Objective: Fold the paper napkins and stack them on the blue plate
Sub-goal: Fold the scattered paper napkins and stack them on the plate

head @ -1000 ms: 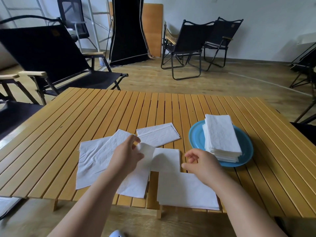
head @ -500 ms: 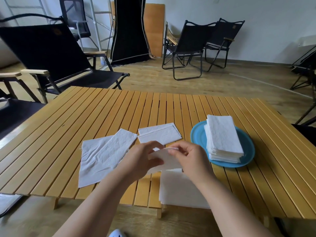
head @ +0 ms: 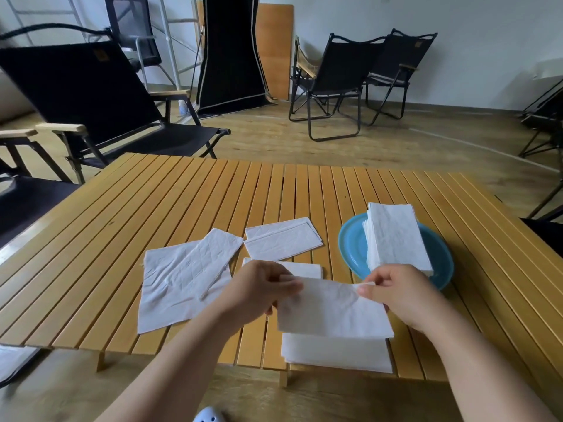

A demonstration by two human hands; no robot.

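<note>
While the left hand [head: 259, 292] pinches one end of a folded napkin [head: 332, 312] and the right hand [head: 399, 295] pinches the other, it hangs just above the worktop [head: 152, 208], near the blue plate [head: 350, 248] with its napkin stack [head: 396, 236]

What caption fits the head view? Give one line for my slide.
Both hands, left and right, hold a napkin above the table, beside the stack on the blue plate.

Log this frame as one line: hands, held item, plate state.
left hand: pinches white paper napkin | right hand: pinches same napkin | round blue plate: bears folded napkin stack | step: folding
</note>
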